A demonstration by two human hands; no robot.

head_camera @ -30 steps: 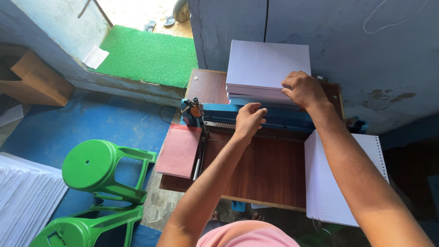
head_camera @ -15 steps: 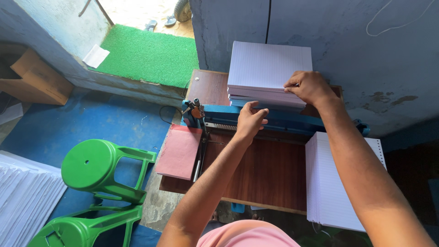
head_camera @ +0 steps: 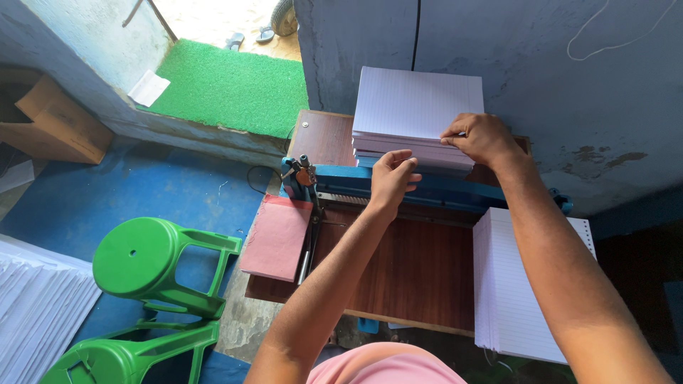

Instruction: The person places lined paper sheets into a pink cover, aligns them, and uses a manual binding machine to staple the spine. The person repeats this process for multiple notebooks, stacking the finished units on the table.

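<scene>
Gripping front edge of ruled paper stack (head_camera: 416,107) behind blue metal punching machine (head_camera: 427,188): right hand (head_camera: 480,136) pinches sheets, left hand (head_camera: 393,176) curls against stack's lower edge; smooth wood-grain table (head_camera: 405,270).

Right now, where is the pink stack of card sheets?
In the head view, the pink stack of card sheets lies at the left edge of the brown wooden table, beside the blue punching machine and right of the green plastic stool.
</scene>
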